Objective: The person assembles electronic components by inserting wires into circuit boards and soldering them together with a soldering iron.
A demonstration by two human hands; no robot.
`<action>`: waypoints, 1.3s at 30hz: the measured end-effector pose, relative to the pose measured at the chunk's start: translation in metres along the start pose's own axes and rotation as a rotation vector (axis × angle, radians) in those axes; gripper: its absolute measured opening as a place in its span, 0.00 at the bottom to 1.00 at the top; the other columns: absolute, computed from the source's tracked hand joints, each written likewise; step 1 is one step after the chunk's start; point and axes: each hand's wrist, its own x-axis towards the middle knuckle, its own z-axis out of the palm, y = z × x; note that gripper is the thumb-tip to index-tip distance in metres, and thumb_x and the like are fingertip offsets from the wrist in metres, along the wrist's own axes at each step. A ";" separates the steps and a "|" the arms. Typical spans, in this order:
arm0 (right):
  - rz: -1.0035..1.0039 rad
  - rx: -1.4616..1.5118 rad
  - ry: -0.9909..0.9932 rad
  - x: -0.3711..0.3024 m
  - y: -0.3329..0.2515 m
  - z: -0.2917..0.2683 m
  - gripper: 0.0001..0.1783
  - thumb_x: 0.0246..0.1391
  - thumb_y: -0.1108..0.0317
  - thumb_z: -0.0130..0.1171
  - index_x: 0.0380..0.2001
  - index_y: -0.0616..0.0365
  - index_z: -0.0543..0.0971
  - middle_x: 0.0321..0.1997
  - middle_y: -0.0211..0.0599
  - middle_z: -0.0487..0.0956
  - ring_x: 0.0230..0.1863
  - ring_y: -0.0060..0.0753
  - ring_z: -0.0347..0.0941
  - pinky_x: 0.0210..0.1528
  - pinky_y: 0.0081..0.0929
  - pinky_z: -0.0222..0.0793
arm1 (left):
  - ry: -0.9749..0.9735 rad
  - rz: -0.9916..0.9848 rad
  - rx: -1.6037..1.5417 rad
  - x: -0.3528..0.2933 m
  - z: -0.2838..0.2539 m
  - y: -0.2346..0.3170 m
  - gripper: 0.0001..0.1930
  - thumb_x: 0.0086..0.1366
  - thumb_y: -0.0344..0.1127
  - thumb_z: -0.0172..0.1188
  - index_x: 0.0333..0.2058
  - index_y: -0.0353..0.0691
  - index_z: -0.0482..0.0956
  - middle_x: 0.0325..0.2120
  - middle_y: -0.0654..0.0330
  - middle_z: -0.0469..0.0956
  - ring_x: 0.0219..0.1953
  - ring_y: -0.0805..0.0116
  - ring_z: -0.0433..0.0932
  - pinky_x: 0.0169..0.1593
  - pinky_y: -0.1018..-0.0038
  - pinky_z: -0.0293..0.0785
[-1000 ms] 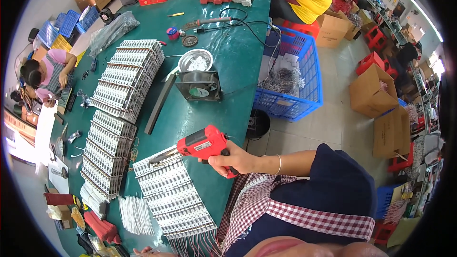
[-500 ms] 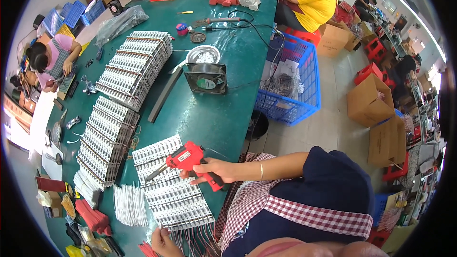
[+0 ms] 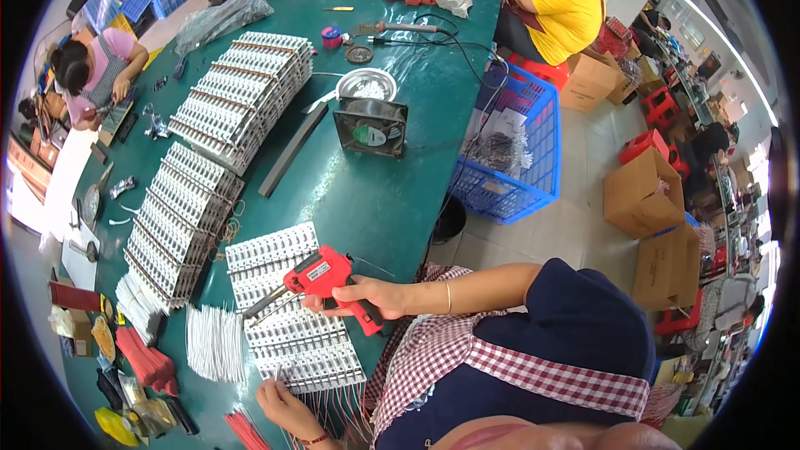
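Observation:
My right hand (image 3: 372, 295) is wrapped round the grip of a red soldering gun (image 3: 322, 275). Its long metal tip slants down to the left over a white panel (image 3: 304, 364) set with rows of small metal parts. At the panel's lower left edge, my left hand (image 3: 287, 413) has its fingers pinched together; whatever they hold is too small to make out. Thin reddish and pale wires (image 3: 343, 407) trail from the panel's near edge. Left of the panel lies a bundle of white wires (image 3: 215, 343), and below it a bundle of red wires (image 3: 246, 430).
Two tall stacks of similar panels (image 3: 179, 225) stand to the left on the green table (image 3: 367, 208). Beyond are a small fan (image 3: 371, 127), a metal bowl (image 3: 367, 83) and a grey bar (image 3: 292, 150). A blue crate (image 3: 542, 146) sits right of the table. Two co-workers sit farther off.
My left hand has moved up to the panel's near edge, with more of its wrist showing. The soldering gun's tip has shifted slightly left and down across the panel. The whole view has shifted a little.

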 end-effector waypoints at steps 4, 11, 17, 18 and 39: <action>0.023 0.021 0.047 -0.002 0.002 0.003 0.27 0.56 0.49 0.58 0.53 0.54 0.71 0.54 0.28 0.71 0.59 0.25 0.65 0.64 0.29 0.58 | 0.019 -0.012 0.002 -0.004 -0.003 0.006 0.04 0.61 0.23 0.52 0.34 0.28 0.72 0.33 0.48 0.72 0.35 0.49 0.71 0.38 0.62 0.68; 0.030 0.023 0.059 -0.010 0.005 0.004 0.31 0.57 0.48 0.57 0.57 0.56 0.67 0.59 0.32 0.69 0.62 0.32 0.64 0.64 0.31 0.58 | -0.057 -0.060 0.072 -0.012 -0.020 0.026 0.11 0.65 0.32 0.51 0.32 0.28 0.77 0.31 0.43 0.75 0.35 0.48 0.73 0.43 0.64 0.70; 0.059 0.045 0.022 -0.013 -0.004 0.001 0.27 0.58 0.49 0.55 0.54 0.55 0.68 0.60 0.41 0.70 0.64 0.37 0.63 0.63 0.36 0.59 | 0.686 -0.189 -0.536 -0.006 -0.049 0.023 0.15 0.71 0.40 0.46 0.39 0.32 0.75 0.30 0.55 0.75 0.32 0.65 0.72 0.39 0.69 0.69; 0.058 0.055 0.021 -0.014 -0.007 0.003 0.26 0.58 0.49 0.55 0.52 0.55 0.68 0.58 0.42 0.71 0.63 0.37 0.64 0.62 0.37 0.61 | 0.688 -0.187 -0.540 -0.002 -0.047 0.012 0.15 0.71 0.40 0.46 0.39 0.32 0.75 0.30 0.55 0.75 0.32 0.65 0.72 0.39 0.69 0.69; -0.003 -0.153 0.025 -0.015 -0.031 0.051 0.24 0.60 0.49 0.54 0.46 0.59 0.70 0.30 0.35 0.77 0.31 0.29 0.75 0.36 0.31 0.73 | 0.360 -0.249 -0.242 -0.008 -0.059 0.005 0.14 0.69 0.35 0.45 0.38 0.33 0.78 0.34 0.55 0.78 0.35 0.65 0.73 0.44 0.71 0.68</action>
